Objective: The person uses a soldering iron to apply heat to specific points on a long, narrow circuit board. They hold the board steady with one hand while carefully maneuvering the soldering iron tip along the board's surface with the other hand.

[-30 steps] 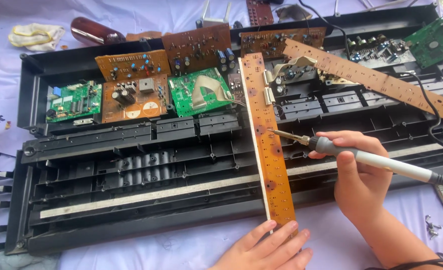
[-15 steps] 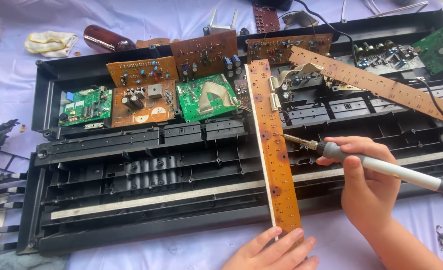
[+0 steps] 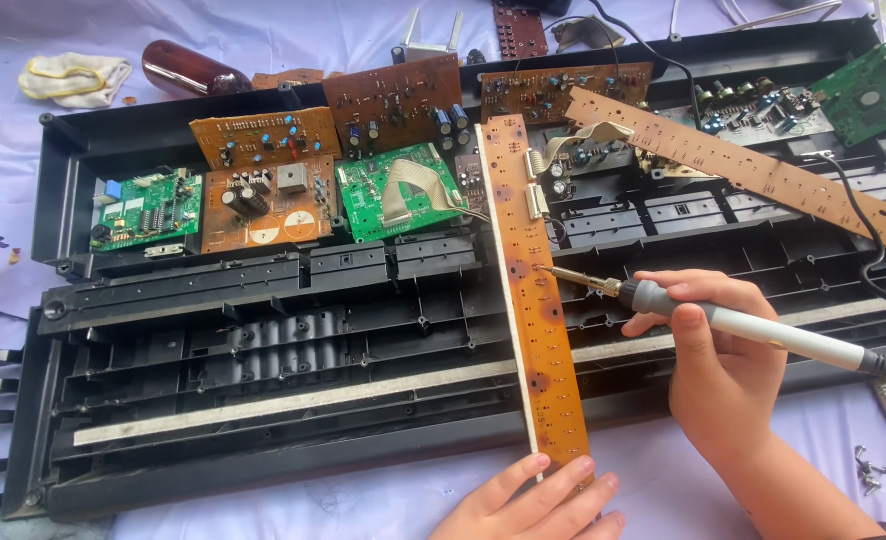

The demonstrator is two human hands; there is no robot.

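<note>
While steadying the long brown circuit strip (image 3: 533, 300), left hand (image 3: 538, 500) flat; right hand (image 3: 718, 355) clamped on soldering iron (image 3: 723, 320).

Relative to the long brown circuit strip (image 3: 535, 300), the soldering iron (image 3: 733, 322) in the right hand (image 3: 718, 375) has swung from a tip-down slant to nearly level, and its tip now touches the strip's right edge slightly higher than one second ago. The left hand (image 3: 538, 505) shows more fully at the strip's lower end, fingertips resting on it. The strip itself now leans less, as the head camera has shifted rightward.
</note>
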